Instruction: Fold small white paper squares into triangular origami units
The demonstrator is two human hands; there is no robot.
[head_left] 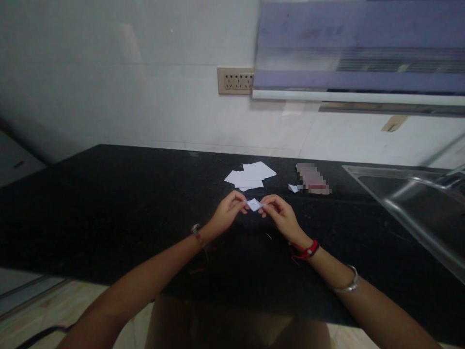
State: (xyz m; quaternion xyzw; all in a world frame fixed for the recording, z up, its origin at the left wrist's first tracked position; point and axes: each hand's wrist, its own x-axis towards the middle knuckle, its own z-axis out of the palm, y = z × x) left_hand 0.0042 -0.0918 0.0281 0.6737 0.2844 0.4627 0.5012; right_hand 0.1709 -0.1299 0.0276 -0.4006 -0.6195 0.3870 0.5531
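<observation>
A small folded piece of white paper (pixel 254 204) is stretched between my two hands above the dark countertop. My left hand (pixel 231 207) pinches its left corner between thumb and fingers. On the opposite corner, my right hand (pixel 279 211) has the same kind of pinch. Creases show on the paper's face, which looks diamond-shaped. Just beyond my hands lies a loose pile of white paper sheets (pixel 254 173), overlapping at angles. Another small folded paper piece (pixel 293 188) rests to the right of the pile.
A blurred-out flat pinkish object (pixel 313 178) lies beside the small folded piece. A metal sink (pixel 417 203) is set into the black countertop (pixel 109 208) at the right. Behind stands a pale wall with a socket panel (pixel 238 81).
</observation>
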